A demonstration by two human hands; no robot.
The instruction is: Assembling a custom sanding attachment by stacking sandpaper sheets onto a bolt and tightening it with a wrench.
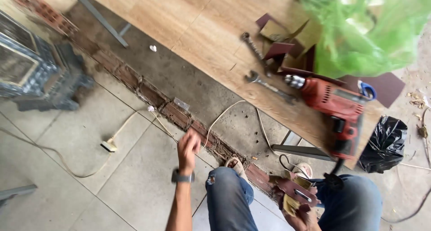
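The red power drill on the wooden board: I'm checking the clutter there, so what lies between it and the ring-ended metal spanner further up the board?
In the head view, an open-ended metal spanner lies between the red power drill and the ring-ended metal spanner, near the drill's chuck.

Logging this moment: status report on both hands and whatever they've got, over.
Left hand open, reaching toward white cord. Right hand gripping dark red hardware piece. Red drill on plank.

Bare forearms, no sleeves in view. Dark watch (pixel 182 177) strapped round the left wrist, below the left hand (pixel 187 146). Faded blue jeans (pixel 229 199) on both legs, worn pale at the knees. Pale sandals (pixel 235 164) on the feet, perhaps slip-ons, too blurred to tell.
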